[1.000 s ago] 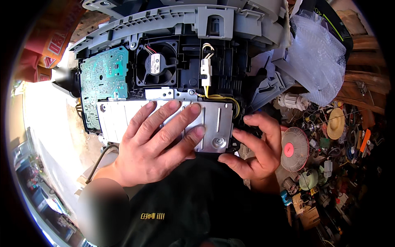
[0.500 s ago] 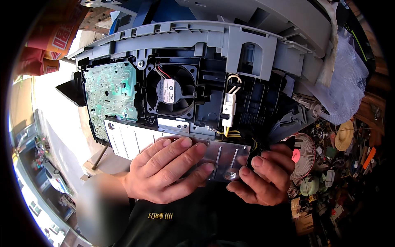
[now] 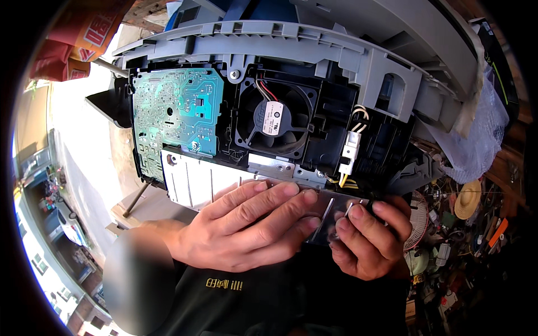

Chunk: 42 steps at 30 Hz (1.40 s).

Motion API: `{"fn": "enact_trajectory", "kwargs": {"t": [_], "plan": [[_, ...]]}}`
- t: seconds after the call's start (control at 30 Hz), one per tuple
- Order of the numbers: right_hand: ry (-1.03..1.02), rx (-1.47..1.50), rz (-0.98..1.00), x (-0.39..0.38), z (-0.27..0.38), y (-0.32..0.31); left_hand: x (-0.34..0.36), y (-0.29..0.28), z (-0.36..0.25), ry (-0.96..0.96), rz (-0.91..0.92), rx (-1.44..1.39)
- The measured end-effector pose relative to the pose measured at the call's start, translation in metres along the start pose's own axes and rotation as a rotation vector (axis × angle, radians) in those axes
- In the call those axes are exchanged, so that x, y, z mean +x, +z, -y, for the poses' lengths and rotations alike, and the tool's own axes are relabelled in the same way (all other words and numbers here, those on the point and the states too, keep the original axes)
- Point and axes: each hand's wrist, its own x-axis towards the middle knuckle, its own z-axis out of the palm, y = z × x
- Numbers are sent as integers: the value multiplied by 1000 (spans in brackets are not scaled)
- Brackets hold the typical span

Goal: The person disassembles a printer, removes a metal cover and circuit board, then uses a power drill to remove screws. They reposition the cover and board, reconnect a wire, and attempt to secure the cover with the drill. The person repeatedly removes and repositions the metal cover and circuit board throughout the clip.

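An opened grey machine, like a printer, has a shiny metal plate (image 3: 185,182) along its near side. My left hand (image 3: 255,227) lies across this plate, fingers stretched out and tips near its upper edge. At the plate's right end, my right hand (image 3: 375,238) has its fingers curled over the metal; its thumb is hidden. Above the plate are a green circuit board (image 3: 174,117) on the left, a black fan (image 3: 274,120) in the middle and a white wire connector (image 3: 350,154) on the right. Yellow wires run from the connector toward my right fingers.
The grey plastic frame (image 3: 269,42) arches along the machine's far side. Bubble wrap (image 3: 476,140) hangs at the right. Beyond it lie a straw hat (image 3: 468,199), a fan guard (image 3: 417,221) and much clutter. Red bags (image 3: 84,39) are at the upper left.
The machine sits farther right in view, with my left hand keeping its place on the plate. My right fingers have moved inward over the plate's right end, covering a round dimple seen before.
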Motion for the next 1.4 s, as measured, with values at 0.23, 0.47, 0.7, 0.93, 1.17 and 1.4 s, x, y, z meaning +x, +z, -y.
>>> {"fn": "enact_trajectory", "kwargs": {"t": [0.23, 0.47, 0.7, 0.93, 1.17, 1.4], "plan": [[74, -23, 13, 1, 7, -2, -1, 6, -1, 13, -40, 14], [73, -124, -11, 7, 17, -5, 1, 7, 3, 27, -112, -49], [84, -171, 89, 21, 25, -7, -9, 4, 3, -2, -77, -15], [123, -157, -13, 13, 27, 7, -11, 1, 8, -5, -36, -67], [143, -198, -146, 7, 29, 20, -29, -8, 12, -85, 114, -1], [171, -55, -418, -41, 66, 21, -23, -2, 6, -89, 104, 173]]}}
